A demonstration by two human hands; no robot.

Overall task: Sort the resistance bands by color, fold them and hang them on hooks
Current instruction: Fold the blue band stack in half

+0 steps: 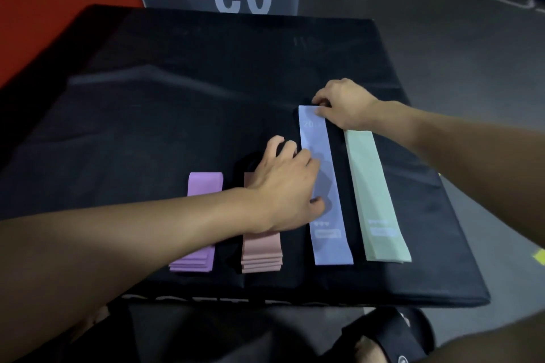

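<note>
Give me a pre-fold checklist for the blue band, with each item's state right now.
1. Blue band lies flat and straight on the black mat: ok.
2. Right hand pinches its far end: ok.
3. Left hand rests on its middle as the fold line: ok.
4. Green band lies apart from it: ok.
5. Purple stack and pink stack already folded: ok.
6. Hooks within reach: cannot tell, none in view.

Four band piles are lying side by side: purple stack [203, 186], pink stack [261, 253], blue band [331, 233], green stack [374, 191]. The blue and green ones are lying full length.
</note>
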